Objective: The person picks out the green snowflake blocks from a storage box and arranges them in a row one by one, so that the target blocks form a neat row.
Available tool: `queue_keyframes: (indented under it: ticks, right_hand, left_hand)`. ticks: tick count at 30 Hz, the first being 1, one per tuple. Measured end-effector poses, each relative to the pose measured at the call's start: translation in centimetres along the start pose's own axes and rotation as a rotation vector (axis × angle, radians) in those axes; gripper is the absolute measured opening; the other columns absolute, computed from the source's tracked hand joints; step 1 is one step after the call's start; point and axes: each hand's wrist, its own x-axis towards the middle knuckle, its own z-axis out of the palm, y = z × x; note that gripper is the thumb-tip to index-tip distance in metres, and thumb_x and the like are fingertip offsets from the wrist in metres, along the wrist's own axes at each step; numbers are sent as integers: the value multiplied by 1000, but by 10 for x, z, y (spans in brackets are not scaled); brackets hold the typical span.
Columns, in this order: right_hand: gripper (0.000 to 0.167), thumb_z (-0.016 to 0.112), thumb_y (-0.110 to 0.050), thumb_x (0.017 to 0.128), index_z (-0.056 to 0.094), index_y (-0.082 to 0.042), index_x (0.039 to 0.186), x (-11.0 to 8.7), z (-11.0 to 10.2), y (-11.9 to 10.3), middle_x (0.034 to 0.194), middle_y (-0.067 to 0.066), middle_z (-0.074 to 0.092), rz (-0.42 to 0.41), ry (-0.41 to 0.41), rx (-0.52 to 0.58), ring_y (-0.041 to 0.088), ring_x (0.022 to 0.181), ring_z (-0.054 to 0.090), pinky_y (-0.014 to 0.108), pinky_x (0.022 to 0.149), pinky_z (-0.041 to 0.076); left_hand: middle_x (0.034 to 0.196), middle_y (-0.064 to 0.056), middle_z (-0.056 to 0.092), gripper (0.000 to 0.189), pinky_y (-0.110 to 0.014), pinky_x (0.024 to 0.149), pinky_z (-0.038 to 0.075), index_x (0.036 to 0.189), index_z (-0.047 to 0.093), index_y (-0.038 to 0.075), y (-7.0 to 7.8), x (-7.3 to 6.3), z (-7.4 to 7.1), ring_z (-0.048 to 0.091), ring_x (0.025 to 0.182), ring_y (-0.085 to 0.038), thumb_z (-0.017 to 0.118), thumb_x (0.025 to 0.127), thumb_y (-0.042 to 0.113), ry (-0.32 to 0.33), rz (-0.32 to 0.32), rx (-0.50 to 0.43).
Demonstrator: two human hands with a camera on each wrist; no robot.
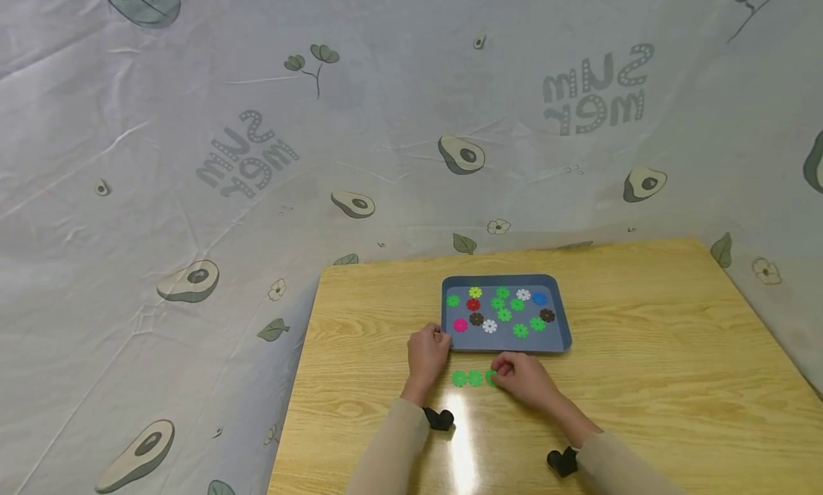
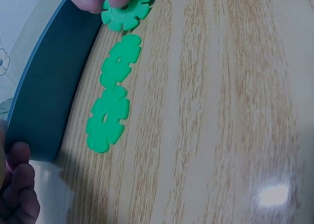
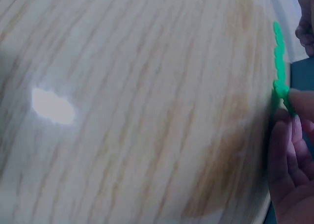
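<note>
My left hand (image 1: 427,356) grips the near left corner of the grey-blue tray (image 1: 561,316), with curled fingers (image 2: 22,180) beside its wall in the left wrist view. The right hand (image 1: 527,382) pinches a green notched disc (image 2: 128,18), flower-like in outline, between thumb and fingers, partly covering it. That disc is just right of two green notched discs, a left one (image 1: 459,378) and a middle one (image 1: 475,378), which lie edge to edge on the table in front of the tray. From the right wrist, the held disc (image 3: 281,90) is tilted near the row's end.
Several loose notched discs lie in the tray: green ones (image 1: 520,331), a red (image 1: 473,305), a pink (image 1: 460,326), a blue (image 1: 539,298), plus yellow, white and brown. A wooden table (image 1: 643,366) bears everything. Behind it hangs a printed cloth (image 1: 398,159).
</note>
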Motion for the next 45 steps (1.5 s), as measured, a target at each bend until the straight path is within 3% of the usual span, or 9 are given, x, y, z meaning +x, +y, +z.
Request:
queue_keyframes:
  ticks: [7, 14, 23, 30, 36, 41, 45]
  right_hand:
    - [9, 81, -14, 88, 73, -12, 92, 2, 10, -1, 77, -8, 62, 42, 65, -54, 9, 72, 57, 32, 69, 49]
    - [8, 80, -11, 86, 73, -13, 91, 3, 14, -3, 75, -9, 60, 9, 76, -106, 9, 69, 54, 33, 68, 47]
    - [10, 81, -16, 87, 74, -13, 94, 4, 14, -3, 78, -10, 61, 7, 62, -76, 7, 69, 56, 31, 68, 48]
    - [11, 79, -18, 91, 75, -11, 99, 9, 7, -10, 82, -10, 64, -52, 13, -2, 7, 74, 60, 28, 71, 52]
    - [12, 76, -20, 95, 74, -10, 102, 26, -1, -24, 85, -7, 66, -88, -10, 72, 11, 77, 61, 27, 70, 52]
    - [15, 76, -19, 95, 74, -8, 105, 50, -8, -33, 87, -5, 68, -82, 45, 49, 12, 78, 62, 30, 70, 52]
    - [20, 75, -20, 96, 74, -6, 110, 71, -11, -36, 92, -2, 69, -49, 85, 21, 13, 81, 63, 32, 72, 52]
  left_hand:
    - [52, 13, 39, 7, -22, 47, 31, 78, 67, 8, -1, 1, 1, 35, 49, -3, 67, 85, 6, 22, 10, -9]
    - [52, 13, 40, 6, -22, 47, 33, 78, 70, 7, -5, 0, 2, 35, 49, -3, 67, 83, 7, 53, 20, -8]
    - [54, 12, 49, 7, -23, 50, 42, 84, 75, 5, -8, 1, 1, 42, 51, -2, 68, 84, 7, 81, 32, 2]
    - [52, 13, 41, 5, -23, 46, 35, 80, 71, 6, -8, 2, 2, 35, 49, -3, 67, 83, 5, 88, 36, 0]
    - [51, 12, 39, 6, -23, 46, 36, 84, 73, 4, -6, 1, 2, 33, 48, -3, 67, 84, 4, 72, 27, 9]
    - [52, 10, 49, 11, -24, 48, 44, 89, 76, 2, -2, -1, 4, 40, 48, -3, 68, 84, 6, 67, 6, 18]
    - [52, 10, 48, 10, -24, 47, 42, 88, 76, 2, 3, -3, 5, 40, 48, -4, 68, 83, 6, 71, 14, 10]
